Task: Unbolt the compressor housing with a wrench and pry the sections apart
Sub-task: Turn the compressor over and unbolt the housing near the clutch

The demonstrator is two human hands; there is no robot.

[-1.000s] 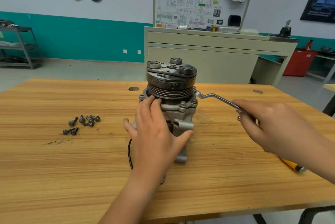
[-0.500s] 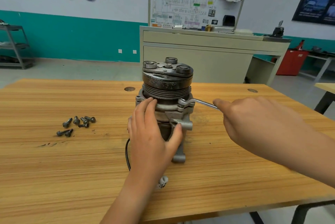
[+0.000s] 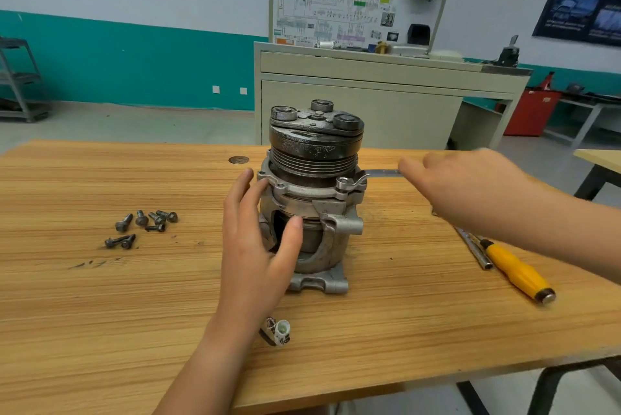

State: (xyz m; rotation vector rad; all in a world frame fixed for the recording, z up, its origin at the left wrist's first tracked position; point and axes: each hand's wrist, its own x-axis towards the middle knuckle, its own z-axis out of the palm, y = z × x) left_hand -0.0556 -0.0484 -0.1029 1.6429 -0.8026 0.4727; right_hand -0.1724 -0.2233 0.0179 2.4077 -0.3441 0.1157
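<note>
- Workshop room with a teal wall band; a beige cabinet (image 3: pixel 353 112) carrying a wiring-diagram board stands behind the wooden surface (image 3: pixel 403 330).
- The compressor (image 3: pixel 322 145) stands upright at mid-surface, pulley end up and mounting foot down.
- Left hand (image 3: pixel 252 256): spread. Its straight fingers touch the left edge of the flange and its thumb presses the front of the body. It braces the compressor and pinches nothing.
- Right hand (image 3: pixel 470 189): lies over the handle of the wrench (image 3: pixel 373 174) and is motion-blurred. I cannot tell whether the fingers curl round the handle or only rest on it.
- Change over the last second: the wrench ring sat off the right rear of the flange with the handle angled toward the person. The ring now sits on the front-right flange bolt (image 3: pixel 342 183) with the handle running out to the right. The right hand has slid closer along the handle. The left thumb has moved from the side lug to the body front.
- Judgement: the tool is seated, so the loosening stroke on this bolt comes next. The sections are still joined, so prying is not yet due.
- Loose bolts (image 3: pixel 142 224) lie in a cluster well to the left, so part of the unbolting looks done.
- A yellow-handled screwdriver (image 3: pixel 514 271) lies to the right, a likely pry tool.
- A white connector (image 3: pixel 280 330) lies near the front edge.
- Risk: the ring could slip off the bolt if the body twists under the spread left hand.
</note>
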